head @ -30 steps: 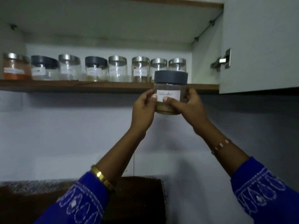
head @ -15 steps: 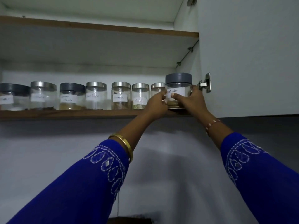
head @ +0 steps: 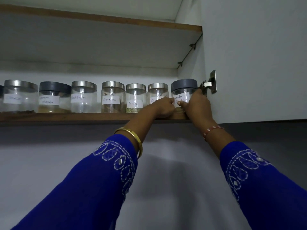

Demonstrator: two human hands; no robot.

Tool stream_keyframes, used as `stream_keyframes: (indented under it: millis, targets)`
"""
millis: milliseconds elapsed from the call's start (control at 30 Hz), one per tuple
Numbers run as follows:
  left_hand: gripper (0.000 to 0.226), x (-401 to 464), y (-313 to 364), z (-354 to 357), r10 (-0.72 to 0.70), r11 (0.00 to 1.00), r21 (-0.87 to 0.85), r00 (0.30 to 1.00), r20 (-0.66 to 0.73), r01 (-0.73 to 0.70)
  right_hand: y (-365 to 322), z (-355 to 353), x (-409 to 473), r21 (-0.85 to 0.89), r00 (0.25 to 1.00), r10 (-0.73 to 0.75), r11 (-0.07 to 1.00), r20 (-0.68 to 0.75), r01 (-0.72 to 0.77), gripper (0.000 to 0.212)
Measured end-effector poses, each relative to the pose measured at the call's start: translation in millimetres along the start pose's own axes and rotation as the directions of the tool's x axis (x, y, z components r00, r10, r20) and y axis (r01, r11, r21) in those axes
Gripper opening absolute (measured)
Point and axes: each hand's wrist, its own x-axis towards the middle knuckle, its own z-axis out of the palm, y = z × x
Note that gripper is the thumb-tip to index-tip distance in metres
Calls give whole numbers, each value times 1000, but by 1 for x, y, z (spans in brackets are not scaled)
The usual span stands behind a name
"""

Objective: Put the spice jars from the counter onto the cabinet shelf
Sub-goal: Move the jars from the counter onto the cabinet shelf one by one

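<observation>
A clear jar with a grey lid and a white coriander powder label [head: 183,90] stands on the wooden cabinet shelf [head: 66,117] at the right end of a row of labelled spice jars. My left hand [head: 163,107] holds its left side, fingers curled against the label. My right hand [head: 197,105] grips its right side, fingers wrapped round towards the back. Left of it stand steel-lidded jars, among them fennel [head: 135,98] and cinnamon [head: 113,97].
The open cabinet door [head: 257,60] hangs just right of the jar, its metal hinge [head: 211,83] close to my right hand's fingers. An upper shelf [head: 99,19] spans above the row. Further left are black pepper [head: 83,97] and garam masala [head: 54,97] jars. Below is a bare wall.
Both hands raised the grey-lidded jar from below the shelf edge, carried it up and right, and set it down at the row's right end. The camera tilted upward.
</observation>
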Motion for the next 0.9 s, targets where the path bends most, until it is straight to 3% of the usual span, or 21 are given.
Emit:
stream_keyframes:
  millis: [233,567,700,800,867,900]
  targets:
    - [52,15,3,1,-23,995,97,995,100,13,14,8,14,-212,995,-91,974,-29,83,41]
    - [44,8,9,7,-17,986,167,998,67,6,19,4,15,-243,992,-112,962,55,122,28]
    - [41,-2,0,16,-12,965,259,992,-124,44,22,3,2,-235,989,-121,962,79,137,25]
    - [37,-10,-7,25,54,950,308,952,-300,43,18,2,-18,-297,946,-322,901,29,316,8]
    - [36,-19,-10,32,151,931,364,912,-380,-3,24,2,-28,-295,923,-381,889,-50,351,9]
    - [38,-25,-13,35,197,918,396,895,-400,-26,28,2,-33,-259,924,-383,895,-23,364,13]
